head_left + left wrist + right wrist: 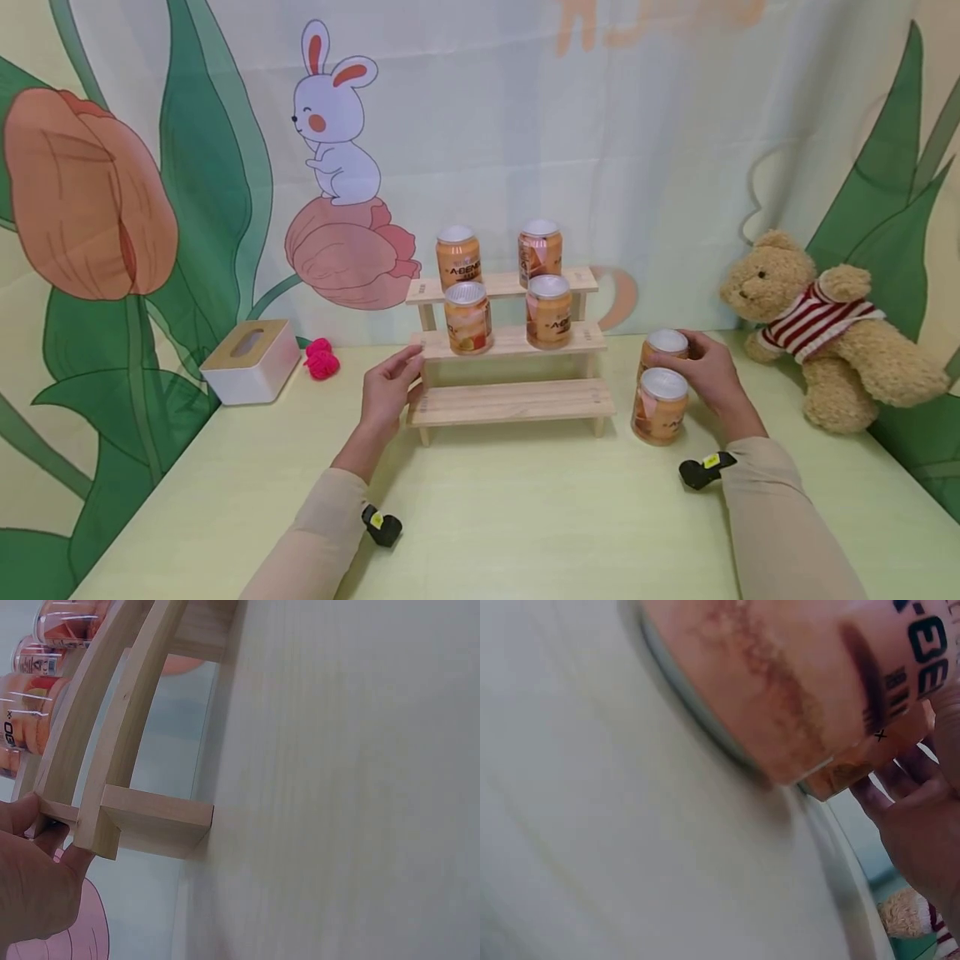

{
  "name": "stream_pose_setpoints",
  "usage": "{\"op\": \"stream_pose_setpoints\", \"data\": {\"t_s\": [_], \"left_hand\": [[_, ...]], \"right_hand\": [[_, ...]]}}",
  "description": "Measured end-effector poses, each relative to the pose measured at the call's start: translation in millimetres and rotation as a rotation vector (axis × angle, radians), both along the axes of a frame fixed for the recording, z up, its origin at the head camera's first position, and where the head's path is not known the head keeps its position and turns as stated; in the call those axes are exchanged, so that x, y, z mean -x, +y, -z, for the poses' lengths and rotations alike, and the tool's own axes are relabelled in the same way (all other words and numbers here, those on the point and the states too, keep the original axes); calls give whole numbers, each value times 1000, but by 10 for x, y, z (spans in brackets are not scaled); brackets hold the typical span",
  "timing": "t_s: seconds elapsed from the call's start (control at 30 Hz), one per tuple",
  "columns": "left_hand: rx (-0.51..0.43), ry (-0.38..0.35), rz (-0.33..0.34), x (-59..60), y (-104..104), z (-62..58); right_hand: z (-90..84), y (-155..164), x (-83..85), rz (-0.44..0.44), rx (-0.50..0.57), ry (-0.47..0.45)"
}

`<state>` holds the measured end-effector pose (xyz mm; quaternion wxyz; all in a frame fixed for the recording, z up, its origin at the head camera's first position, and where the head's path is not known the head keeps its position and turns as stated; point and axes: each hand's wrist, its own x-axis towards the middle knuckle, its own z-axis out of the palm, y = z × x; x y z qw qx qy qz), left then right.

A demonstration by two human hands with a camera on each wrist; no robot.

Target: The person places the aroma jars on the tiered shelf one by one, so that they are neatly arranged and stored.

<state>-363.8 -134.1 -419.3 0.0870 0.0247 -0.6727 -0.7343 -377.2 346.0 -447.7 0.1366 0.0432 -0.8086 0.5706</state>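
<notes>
A three-step wooden display rack [510,403] stands on the table with two orange cans on its top step and two on its middle step. My left hand [386,393] holds the rack's left end, thumb and fingers around the side piece [56,811] in the left wrist view. To the right of the rack, two more orange cans stand upright, one close in front of the other. My right hand [711,377] grips the rear can [666,340] from its right side. The front can [660,408] partly hides it and fills much of the right wrist view.
A teddy bear [817,317] in a striped shirt leans at the back right. At the back left are a white tissue box [258,367] with a wooden lid and a pink yarn bundle [322,359]. A printed cloth [465,133] hangs behind the table.
</notes>
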Motion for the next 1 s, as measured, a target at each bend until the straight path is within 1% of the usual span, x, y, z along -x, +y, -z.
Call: {"op": "stream_pose_setpoints", "data": {"t_s": [0.13,0.27,0.5,0.63,0.73,0.8,0.9,1.0], "left_hand": [[-5,-6,4,-2,-3,-2],[7,-3,-3,-5,-5,-7],[8,1,-7,-9,-11,-2],[-4,-1,-7,-11,-9,4],[-7,-3,-5,-17,-8,-2],[-4,-4,-4,-18,-7,-9],[-4,-4,-2,-16,-8,-17],[-5,-1,1,-11,-4,-16]], "right_hand": [[30,4,2,2,15,-18],[39,-7,5,14,-2,-12],[74,-9,45,65,-28,45],[53,2,43,102,-31,19],[-9,21,25,119,2,-12],[-77,32,9,119,34,-18],[-216,37,-27,89,60,-10],[-356,42,-62,58,60,-10]]}}
